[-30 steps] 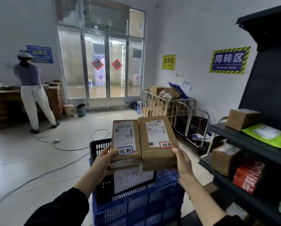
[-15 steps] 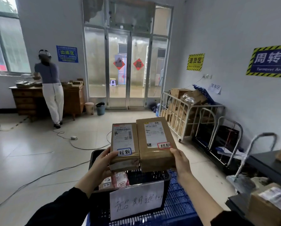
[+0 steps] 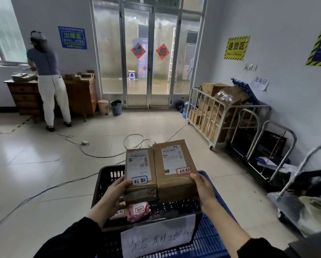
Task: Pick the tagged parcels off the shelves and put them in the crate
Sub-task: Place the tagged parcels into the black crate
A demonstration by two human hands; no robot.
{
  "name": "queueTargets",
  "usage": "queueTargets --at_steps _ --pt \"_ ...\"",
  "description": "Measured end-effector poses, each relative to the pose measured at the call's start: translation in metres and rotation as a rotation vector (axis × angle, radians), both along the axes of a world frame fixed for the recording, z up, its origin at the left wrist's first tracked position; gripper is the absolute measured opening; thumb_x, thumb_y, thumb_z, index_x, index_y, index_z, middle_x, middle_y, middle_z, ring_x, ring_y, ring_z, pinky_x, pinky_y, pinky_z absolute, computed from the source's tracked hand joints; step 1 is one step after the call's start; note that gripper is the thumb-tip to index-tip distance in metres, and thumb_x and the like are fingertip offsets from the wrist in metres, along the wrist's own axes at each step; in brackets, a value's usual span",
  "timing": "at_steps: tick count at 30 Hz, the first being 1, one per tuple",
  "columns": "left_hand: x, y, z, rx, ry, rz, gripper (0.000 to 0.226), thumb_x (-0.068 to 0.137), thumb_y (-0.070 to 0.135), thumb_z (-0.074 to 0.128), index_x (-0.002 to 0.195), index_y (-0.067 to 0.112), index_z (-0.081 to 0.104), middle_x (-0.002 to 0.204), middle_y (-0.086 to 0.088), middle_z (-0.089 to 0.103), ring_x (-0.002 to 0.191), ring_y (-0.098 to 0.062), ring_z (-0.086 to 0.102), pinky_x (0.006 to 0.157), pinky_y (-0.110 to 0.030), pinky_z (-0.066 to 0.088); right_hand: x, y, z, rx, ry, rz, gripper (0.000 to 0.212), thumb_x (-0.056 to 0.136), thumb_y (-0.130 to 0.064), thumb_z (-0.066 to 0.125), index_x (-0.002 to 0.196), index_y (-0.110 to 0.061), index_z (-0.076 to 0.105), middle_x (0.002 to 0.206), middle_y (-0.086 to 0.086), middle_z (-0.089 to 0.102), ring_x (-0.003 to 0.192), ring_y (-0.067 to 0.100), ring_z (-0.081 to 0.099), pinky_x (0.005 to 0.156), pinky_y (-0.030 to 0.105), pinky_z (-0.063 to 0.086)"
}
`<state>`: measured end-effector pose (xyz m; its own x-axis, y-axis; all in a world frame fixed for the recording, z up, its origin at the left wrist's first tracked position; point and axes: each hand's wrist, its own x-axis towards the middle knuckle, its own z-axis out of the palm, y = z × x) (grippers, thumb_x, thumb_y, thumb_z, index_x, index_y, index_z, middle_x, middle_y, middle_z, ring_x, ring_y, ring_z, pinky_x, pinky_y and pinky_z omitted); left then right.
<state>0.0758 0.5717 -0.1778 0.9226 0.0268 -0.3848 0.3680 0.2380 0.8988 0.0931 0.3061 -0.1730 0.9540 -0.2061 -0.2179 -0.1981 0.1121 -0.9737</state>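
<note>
Now we've got both hands over the black crate (image 3: 107, 174): left hand (image 3: 116, 190) gripping the blue-tagged parcel (image 3: 139, 170), right hand (image 3: 202, 189) gripping the red-tagged parcel (image 3: 174, 164), the two side by side. Next, we reckon, lower them in beside the pink parcel (image 3: 138, 211) and let go.

Subj wearing black long-sleeve top; L sleeve (image 3: 72, 239), R sleeve (image 3: 258, 248) ending mid-forearm. L hand (image 3: 116, 194), R hand (image 3: 204, 190) showing bare.
</note>
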Motion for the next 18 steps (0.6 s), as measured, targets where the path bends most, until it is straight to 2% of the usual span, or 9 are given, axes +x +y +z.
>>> queueTargets --at_steps 2,4,8,11,13,15,18 --pt "0.025 0.002 -0.019 0.003 0.052 -0.012 0.037 0.091 0.018 0.055 0.127 0.025 0.055 0.109 -0.008 0.061 0.098 -0.03 0.057 0.069 -0.038 0.052 0.019 0.001 -0.014 -0.045 0.023 0.005 0.018 0.087 -0.03 0.059 0.103 -0.021 0.06 0.108 0.008 0.06 0.095 0.023 0.056 0.085 0.04 0.048" --pt "0.047 0.001 -0.038 0.005 0.103 -0.014 0.033 0.092 0.012 0.051 0.123 0.023 0.055 0.102 -0.006 0.062 0.09 -0.023 0.058 0.063 -0.034 0.054 0.04 0.001 -0.031 -0.098 0.051 0.02 0.013 0.086 -0.032 0.061 0.098 -0.028 0.059 0.111 0.008 0.06 0.102 0.025 0.056 0.093 0.044 0.049" --pt "0.084 -0.003 -0.077 -0.005 0.228 0.005 0.034 0.095 0.0 0.042 0.123 0.016 0.05 0.091 -0.007 0.064 0.075 -0.02 0.06 0.041 -0.025 0.053 0.077 0.002 -0.069 -0.182 0.14 0.081 0.032 0.085 -0.036 0.061 0.114 -0.024 0.056 0.117 0.009 0.061 0.108 0.026 0.056 0.096 0.046 0.048" --pt "0.109 -0.004 -0.118 0.021 0.292 -0.008 0.04 0.094 -0.003 0.04 0.131 0.01 0.046 0.092 -0.008 0.065 0.075 -0.021 0.061 0.048 -0.029 0.055 0.093 0.002 -0.098 -0.224 0.207 0.107 0.043 0.088 -0.035 0.059 0.126 -0.016 0.052 0.12 0.01 0.059 0.109 0.024 0.056 0.094 0.039 0.048" --pt "0.122 -0.007 -0.142 0.032 0.325 -0.027 0.039 0.094 -0.006 0.039 0.13 0.007 0.047 0.092 -0.007 0.065 0.077 -0.021 0.061 0.054 -0.032 0.056 0.102 0.001 -0.117 -0.242 0.257 0.124 0.047 0.089 -0.034 0.057 0.13 -0.014 0.048 0.122 0.009 0.058 0.109 0.022 0.055 0.092 0.037 0.047" --pt "0.132 -0.009 -0.16 0.038 0.37 -0.035 0.04 0.095 -0.006 0.037 0.128 0.013 0.047 0.095 -0.006 0.063 0.079 -0.019 0.059 0.052 -0.03 0.055 0.11 0.002 -0.133 -0.265 0.293 0.134 0.048 0.09 -0.034 0.056 0.131 -0.014 0.046 0.121 0.005 0.056 0.108 0.018 0.053 0.089 0.032 0.044" --pt "0.145 -0.011 -0.183 0.037 0.415 -0.018 0.042 0.095 -0.005 0.036 0.132 0.013 0.045 0.101 -0.007 0.061 0.079 -0.016 0.056 0.058 -0.032 0.053 0.122 0.004 -0.155 -0.28 0.335 0.152 0.048 0.091 -0.035 0.054 0.134 -0.016 0.043 0.118 0.003 0.055 0.107 0.016 0.05 0.089 0.03 0.041"
